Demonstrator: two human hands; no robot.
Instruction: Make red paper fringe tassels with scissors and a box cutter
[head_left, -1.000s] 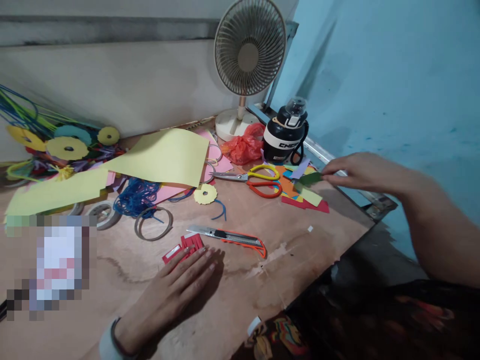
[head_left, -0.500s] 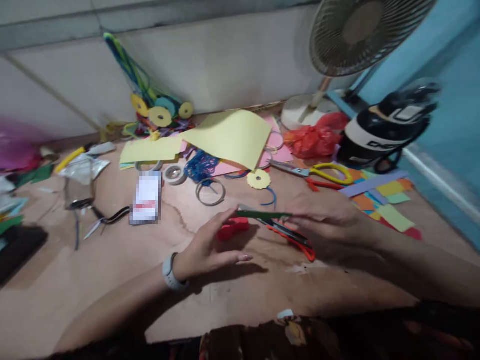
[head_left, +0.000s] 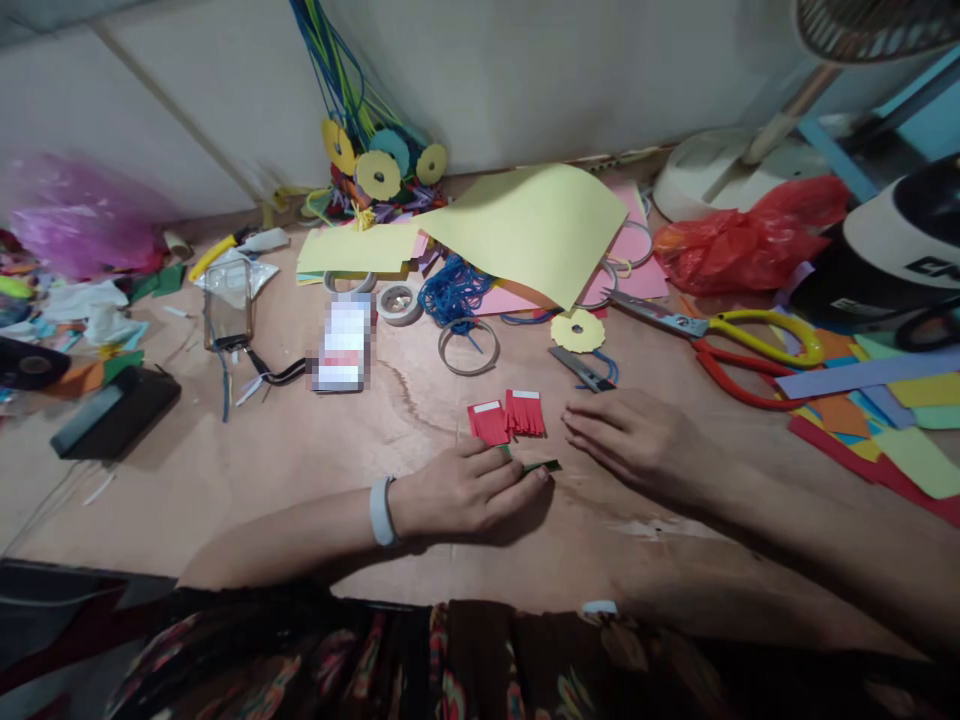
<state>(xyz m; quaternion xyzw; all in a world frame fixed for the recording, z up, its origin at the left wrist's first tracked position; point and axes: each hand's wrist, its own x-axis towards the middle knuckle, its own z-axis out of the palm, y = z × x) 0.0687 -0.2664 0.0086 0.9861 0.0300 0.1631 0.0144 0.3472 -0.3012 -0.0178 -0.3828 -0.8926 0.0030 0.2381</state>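
Note:
My left hand (head_left: pixel 472 490) lies on the wooden table (head_left: pixel 262 470) with its fingertips closed on a thin green paper strip (head_left: pixel 543 466), pinning it to the board. Just beyond its fingers lie two red fringed paper pieces (head_left: pixel 507 418). My right hand (head_left: pixel 637 445) rests flat on the table right of the strip, fingers stretched out and holding nothing. The grey end of a utility knife (head_left: pixel 581 368) shows just past its fingertips; the rest of the knife is hidden.
Yellow-and-red scissors (head_left: pixel 739 340) and coloured paper scraps (head_left: pixel 885 400) lie to the right. Behind are a yellow sheet (head_left: pixel 540 225), blue string (head_left: pixel 450 288), tape rolls (head_left: pixel 397 303), a red bag (head_left: pixel 742 240), a black-and-white bottle (head_left: pixel 892 260) and a phone (head_left: pixel 343 345).
My right hand brought the green strip from the scrap pile to the middle; both hands held it in the air. Now it lies on the table under my left fingers, and my right hand has let go.

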